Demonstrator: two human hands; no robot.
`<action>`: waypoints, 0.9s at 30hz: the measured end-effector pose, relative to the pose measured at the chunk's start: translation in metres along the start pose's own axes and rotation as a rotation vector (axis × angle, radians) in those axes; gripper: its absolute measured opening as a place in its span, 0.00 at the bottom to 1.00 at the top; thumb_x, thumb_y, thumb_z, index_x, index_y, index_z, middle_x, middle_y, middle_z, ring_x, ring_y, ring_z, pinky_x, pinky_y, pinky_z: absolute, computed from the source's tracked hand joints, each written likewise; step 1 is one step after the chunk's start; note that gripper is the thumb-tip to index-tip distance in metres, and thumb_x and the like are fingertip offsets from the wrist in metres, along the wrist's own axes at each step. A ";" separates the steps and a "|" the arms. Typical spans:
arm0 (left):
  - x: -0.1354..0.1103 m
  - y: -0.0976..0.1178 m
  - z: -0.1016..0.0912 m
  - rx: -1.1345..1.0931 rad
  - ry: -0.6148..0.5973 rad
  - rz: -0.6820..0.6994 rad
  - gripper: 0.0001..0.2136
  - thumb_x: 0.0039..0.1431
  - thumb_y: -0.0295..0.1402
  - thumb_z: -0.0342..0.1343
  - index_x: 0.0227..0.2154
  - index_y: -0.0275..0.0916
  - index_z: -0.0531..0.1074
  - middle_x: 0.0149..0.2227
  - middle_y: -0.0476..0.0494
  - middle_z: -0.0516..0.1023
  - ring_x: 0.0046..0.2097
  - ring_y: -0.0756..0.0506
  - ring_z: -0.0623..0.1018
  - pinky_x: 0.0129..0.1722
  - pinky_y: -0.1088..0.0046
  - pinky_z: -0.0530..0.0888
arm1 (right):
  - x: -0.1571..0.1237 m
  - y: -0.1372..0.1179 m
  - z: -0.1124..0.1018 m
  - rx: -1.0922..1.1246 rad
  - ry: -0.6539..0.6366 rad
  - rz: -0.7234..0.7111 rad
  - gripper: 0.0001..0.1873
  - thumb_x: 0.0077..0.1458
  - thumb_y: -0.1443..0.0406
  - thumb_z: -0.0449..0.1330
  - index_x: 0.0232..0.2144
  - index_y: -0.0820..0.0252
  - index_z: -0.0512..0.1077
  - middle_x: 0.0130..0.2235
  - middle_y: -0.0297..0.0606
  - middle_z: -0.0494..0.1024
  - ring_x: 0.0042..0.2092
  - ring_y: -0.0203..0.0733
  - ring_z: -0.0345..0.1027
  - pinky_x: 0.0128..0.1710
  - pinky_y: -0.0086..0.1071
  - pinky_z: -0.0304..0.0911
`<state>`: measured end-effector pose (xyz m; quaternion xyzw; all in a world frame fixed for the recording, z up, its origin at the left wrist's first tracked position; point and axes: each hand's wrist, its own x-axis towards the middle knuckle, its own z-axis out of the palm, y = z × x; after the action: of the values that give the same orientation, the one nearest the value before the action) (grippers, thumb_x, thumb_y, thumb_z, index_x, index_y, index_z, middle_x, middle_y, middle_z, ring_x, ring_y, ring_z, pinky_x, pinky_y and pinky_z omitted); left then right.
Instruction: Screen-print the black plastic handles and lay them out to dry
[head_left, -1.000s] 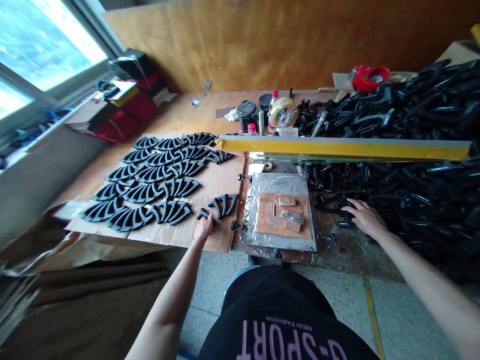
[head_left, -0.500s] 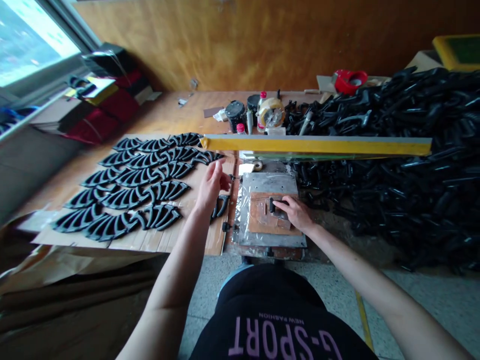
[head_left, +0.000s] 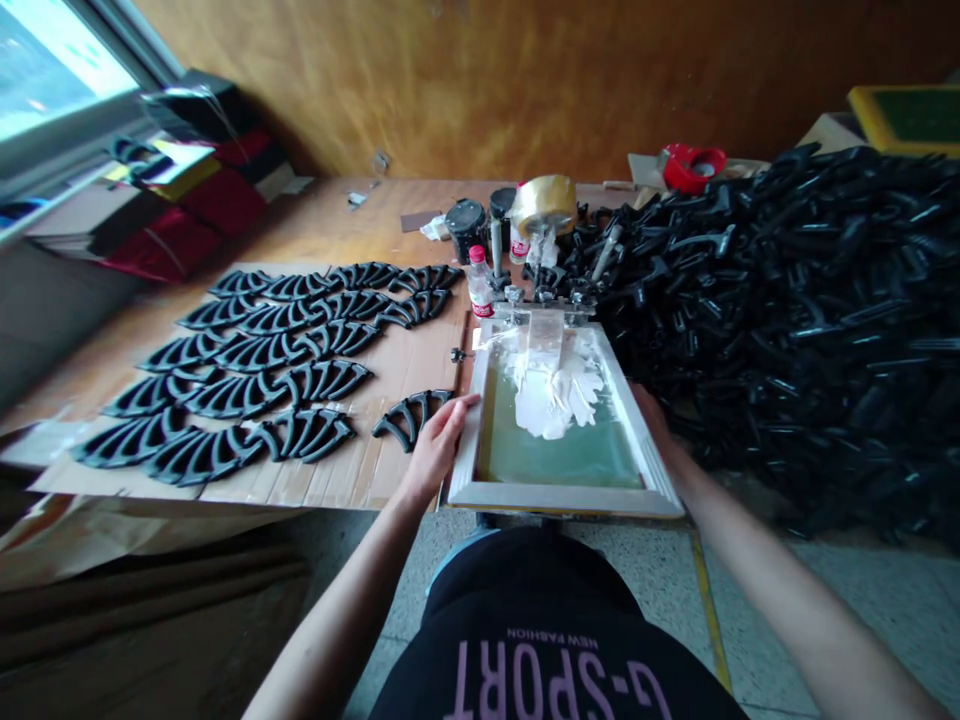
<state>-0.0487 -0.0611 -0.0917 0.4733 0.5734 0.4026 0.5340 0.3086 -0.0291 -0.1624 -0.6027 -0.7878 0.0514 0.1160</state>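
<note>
Screen frame [head_left: 562, 498]: white rails, green mesh, set over the bench [head_left: 360, 215], white paint [head_left: 551, 395] pooled on the mesh. Left hand [head_left: 436, 450]: grip spread, fingers against the left rail, just beside a black plastic part [head_left: 411, 418] on a cardboard sheet [head_left: 390, 480]. Right hand [head_left: 664, 435]: at the right rail, seemingly partly hidden; grip cannot be told. Heap of black plastic parts [head_left: 787, 320] right of the frame.

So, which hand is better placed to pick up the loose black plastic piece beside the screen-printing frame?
Left, probably: the left hand rests on the screen-printing frame right beside the black plastic piece. The right hand is at the far side, with the white ink between.
</note>
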 end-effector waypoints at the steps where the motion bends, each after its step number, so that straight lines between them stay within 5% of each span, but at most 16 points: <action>1: -0.002 -0.016 0.000 0.015 -0.015 -0.039 0.26 0.58 0.50 0.54 0.55 0.41 0.71 0.40 0.44 0.78 0.35 0.47 0.75 0.31 0.74 0.71 | 0.007 0.005 -0.008 -0.005 0.065 0.075 0.16 0.59 0.66 0.53 0.47 0.51 0.76 0.39 0.41 0.75 0.43 0.49 0.69 0.44 0.41 0.67; 3: -0.002 -0.045 0.003 0.043 -0.029 -0.099 0.32 0.58 0.48 0.55 0.64 0.42 0.61 0.35 0.46 0.78 0.32 0.47 0.74 0.30 0.75 0.70 | 0.030 0.000 -0.023 0.020 0.215 0.146 0.19 0.59 0.64 0.54 0.51 0.57 0.73 0.48 0.47 0.73 0.48 0.51 0.67 0.49 0.45 0.65; 5: 0.002 -0.066 0.006 0.106 -0.020 -0.128 0.35 0.57 0.45 0.56 0.66 0.43 0.56 0.31 0.48 0.76 0.29 0.49 0.73 0.29 0.76 0.69 | 0.060 -0.023 -0.033 0.034 0.302 0.059 0.27 0.57 0.60 0.59 0.58 0.59 0.66 0.58 0.50 0.65 0.56 0.55 0.61 0.55 0.49 0.60; 7: 0.008 -0.078 0.008 0.189 -0.010 -0.142 0.34 0.58 0.43 0.56 0.66 0.43 0.57 0.30 0.50 0.75 0.28 0.50 0.72 0.30 0.76 0.68 | 0.087 -0.054 -0.035 0.006 0.240 -0.091 0.30 0.53 0.60 0.64 0.57 0.60 0.65 0.59 0.51 0.64 0.58 0.56 0.58 0.55 0.49 0.58; 9: 0.011 -0.083 0.008 0.245 -0.008 -0.150 0.32 0.58 0.43 0.56 0.65 0.43 0.59 0.29 0.50 0.75 0.28 0.50 0.72 0.30 0.76 0.69 | 0.100 -0.082 -0.029 -0.023 0.086 -0.174 0.19 0.54 0.63 0.63 0.48 0.61 0.70 0.51 0.48 0.72 0.53 0.53 0.63 0.51 0.43 0.61; 12: 0.014 -0.088 0.007 0.269 -0.008 -0.153 0.29 0.59 0.42 0.55 0.63 0.43 0.62 0.31 0.49 0.77 0.30 0.49 0.74 0.32 0.74 0.70 | 0.087 -0.102 -0.014 -0.070 -0.093 -0.222 0.05 0.57 0.69 0.57 0.36 0.62 0.72 0.37 0.44 0.76 0.43 0.47 0.67 0.42 0.36 0.61; 17: 0.014 -0.099 0.008 0.246 0.037 -0.147 0.27 0.59 0.43 0.55 0.60 0.44 0.65 0.37 0.45 0.80 0.36 0.46 0.78 0.37 0.72 0.73 | 0.029 -0.097 -0.017 -0.091 -0.151 -0.534 0.11 0.56 0.76 0.51 0.34 0.63 0.72 0.35 0.43 0.75 0.40 0.44 0.65 0.37 0.34 0.58; 21: 0.013 -0.101 0.009 0.218 0.058 -0.141 0.26 0.58 0.42 0.56 0.59 0.43 0.67 0.37 0.45 0.80 0.37 0.45 0.78 0.39 0.71 0.73 | 0.027 -0.092 -0.032 -0.002 -0.230 -0.654 0.08 0.53 0.75 0.55 0.29 0.60 0.71 0.31 0.39 0.74 0.37 0.42 0.65 0.34 0.32 0.57; 24: 0.012 -0.098 0.008 0.197 0.049 -0.129 0.26 0.57 0.43 0.57 0.58 0.43 0.67 0.36 0.45 0.80 0.36 0.45 0.78 0.36 0.71 0.73 | 0.030 -0.097 -0.027 -0.006 -0.103 -0.546 0.09 0.54 0.75 0.54 0.31 0.60 0.72 0.33 0.39 0.75 0.39 0.43 0.65 0.37 0.33 0.58; 27: 0.011 -0.096 0.008 0.174 0.033 -0.132 0.26 0.57 0.43 0.57 0.58 0.43 0.67 0.33 0.46 0.79 0.34 0.45 0.78 0.32 0.72 0.72 | 0.015 -0.101 -0.012 -0.037 0.026 -0.584 0.13 0.57 0.76 0.51 0.38 0.64 0.74 0.37 0.44 0.76 0.43 0.45 0.65 0.39 0.34 0.60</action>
<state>-0.0519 -0.0725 -0.1881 0.4722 0.6449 0.3230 0.5068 0.2133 -0.0426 -0.1265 -0.3530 -0.9272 -0.0062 0.1249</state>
